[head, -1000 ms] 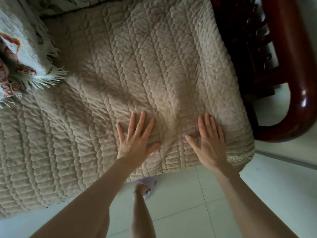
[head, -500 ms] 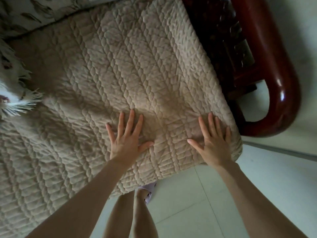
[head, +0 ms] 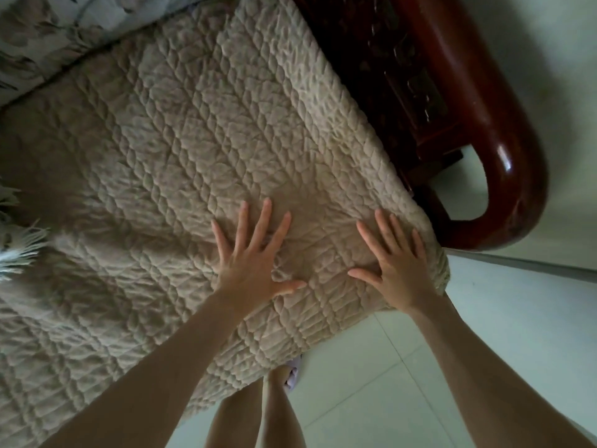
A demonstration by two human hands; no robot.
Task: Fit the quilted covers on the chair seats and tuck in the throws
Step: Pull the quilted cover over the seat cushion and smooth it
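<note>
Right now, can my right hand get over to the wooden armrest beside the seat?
Probably yes. Your right hand lies flat on the quilted cover near its front right corner, and the wooden armrest curves just beyond that edge. Nothing visible stands between them.

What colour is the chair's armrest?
The armrest is glossy dark reddish-brown wood, seen best in the head view.

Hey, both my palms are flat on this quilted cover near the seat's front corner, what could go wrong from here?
1. Puckers between the left hand and right hand could get pressed into a crease in the quilted cover.
2. The right hand sits at the corner beside the wooden armrest; pushing may slide the cover off there.
3. The fringed throw overlapping the cover at left might drag along.
</note>
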